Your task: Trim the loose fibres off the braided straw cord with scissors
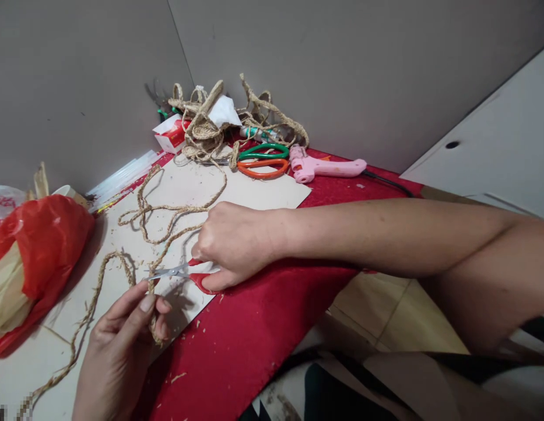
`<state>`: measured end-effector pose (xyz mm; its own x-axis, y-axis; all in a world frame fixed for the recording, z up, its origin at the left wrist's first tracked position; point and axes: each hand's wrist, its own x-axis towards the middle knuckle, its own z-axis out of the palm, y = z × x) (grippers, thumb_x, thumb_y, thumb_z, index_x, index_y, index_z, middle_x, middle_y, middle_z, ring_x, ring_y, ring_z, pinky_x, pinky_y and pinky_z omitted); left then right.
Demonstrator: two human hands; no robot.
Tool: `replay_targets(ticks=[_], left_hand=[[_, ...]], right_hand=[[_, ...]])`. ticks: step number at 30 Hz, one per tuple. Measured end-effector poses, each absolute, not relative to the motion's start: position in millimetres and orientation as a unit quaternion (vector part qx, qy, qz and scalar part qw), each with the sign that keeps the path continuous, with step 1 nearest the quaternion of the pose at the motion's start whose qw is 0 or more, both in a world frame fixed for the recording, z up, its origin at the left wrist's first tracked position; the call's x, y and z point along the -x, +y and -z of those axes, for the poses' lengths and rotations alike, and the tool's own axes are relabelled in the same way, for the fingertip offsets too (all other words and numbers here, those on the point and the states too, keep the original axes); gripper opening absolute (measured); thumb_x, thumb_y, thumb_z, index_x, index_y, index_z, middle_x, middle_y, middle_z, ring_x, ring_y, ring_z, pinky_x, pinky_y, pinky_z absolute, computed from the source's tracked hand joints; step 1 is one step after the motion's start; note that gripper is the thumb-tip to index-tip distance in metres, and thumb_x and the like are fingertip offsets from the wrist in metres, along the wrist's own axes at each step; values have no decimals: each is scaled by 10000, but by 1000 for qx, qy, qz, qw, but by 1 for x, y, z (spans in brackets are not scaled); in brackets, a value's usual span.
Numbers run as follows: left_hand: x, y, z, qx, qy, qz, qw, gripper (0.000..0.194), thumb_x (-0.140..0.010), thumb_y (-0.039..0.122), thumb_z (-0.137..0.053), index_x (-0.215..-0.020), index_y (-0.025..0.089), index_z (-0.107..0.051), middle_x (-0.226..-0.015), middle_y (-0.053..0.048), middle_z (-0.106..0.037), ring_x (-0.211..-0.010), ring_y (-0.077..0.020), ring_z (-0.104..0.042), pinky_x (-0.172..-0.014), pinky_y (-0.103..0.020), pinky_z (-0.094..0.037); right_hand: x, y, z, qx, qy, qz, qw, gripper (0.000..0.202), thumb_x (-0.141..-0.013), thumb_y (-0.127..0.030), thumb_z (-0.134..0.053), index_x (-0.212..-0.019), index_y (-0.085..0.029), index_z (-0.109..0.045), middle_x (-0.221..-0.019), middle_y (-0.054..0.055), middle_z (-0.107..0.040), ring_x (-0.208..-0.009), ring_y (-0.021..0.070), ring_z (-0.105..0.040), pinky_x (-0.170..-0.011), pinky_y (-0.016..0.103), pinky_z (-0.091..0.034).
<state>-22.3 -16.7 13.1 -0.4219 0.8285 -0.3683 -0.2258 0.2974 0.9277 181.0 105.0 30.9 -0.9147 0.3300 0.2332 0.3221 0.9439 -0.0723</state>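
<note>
Between the thumb and fingers of my left hand (125,345) a braided straw rope (151,286) is pinched, its short end hanging below the fingers. My right hand (237,242) holds small scissors (200,282) with red handles, fingers in the loops. The parted blades lie around the rope just above my left fingertips. From there the rope runs up under my right hand and loops over the white board (193,181). Another length of braided rope (96,292) trails along the left, passing behind my left hand.
At the back lie a tangled rope pile (206,126), larger scissors (263,161) with green and orange handles, and a pink glue gun (327,168) with a black cord. Clear sticks (127,175) and a red plastic bag (57,240) are left. Red cloth (237,351) covers the table; grey walls stand behind.
</note>
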Motion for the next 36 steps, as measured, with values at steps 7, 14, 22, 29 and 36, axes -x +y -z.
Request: replay_targets(ticks=[7,14,22,29,36], left_hand=[[21,-15,-14,-257,623,-551,493,368,-530,197,-855,-876,222,-731,-640,-43,-668,-508,-114,-569,-475,-195,-467],[21,-16,-15,-299,608,-558,479,318,-602,204,-813,-907,227,-728,-634,-23,-647,-472,-87,-526,-475,-189,-447],[21,-17,-20,-332,590,-565,471,289,-681,204,-759,-963,246,-712,-652,-8,-630,-478,-83,-511,-485,-190,-443],[17,-21,-17,-354,623,-533,450,214,-677,242,-771,-876,218,-698,-661,-4,-652,-494,-79,-526,-515,-176,-457],[15,-25,-15,-361,686,-530,345,250,-690,322,-766,-908,223,-692,-697,4,-685,-512,-84,-535,-525,-174,-458]], right_hand=[[-181,107,-30,149,-979,-44,130,309,-807,-417,-533,-707,-173,-695,-647,39,-670,-524,109,-449,-513,277,-164],[-180,107,-34,152,-980,-47,120,268,-836,-348,-521,-709,-172,-679,-667,16,-653,-507,88,-375,-518,272,-164],[-176,110,-24,142,-946,-166,239,284,-815,-348,-527,-620,-158,-612,-596,-24,-581,-514,69,-336,-519,245,-199],[-170,111,-15,77,-885,-377,262,304,-850,-327,-501,-627,-133,-576,-519,-65,-441,-506,37,-362,-539,186,-276],[-177,106,-23,159,-960,-112,203,308,-780,-432,-535,-668,-171,-654,-576,-8,-600,-501,79,-368,-513,256,-179]])
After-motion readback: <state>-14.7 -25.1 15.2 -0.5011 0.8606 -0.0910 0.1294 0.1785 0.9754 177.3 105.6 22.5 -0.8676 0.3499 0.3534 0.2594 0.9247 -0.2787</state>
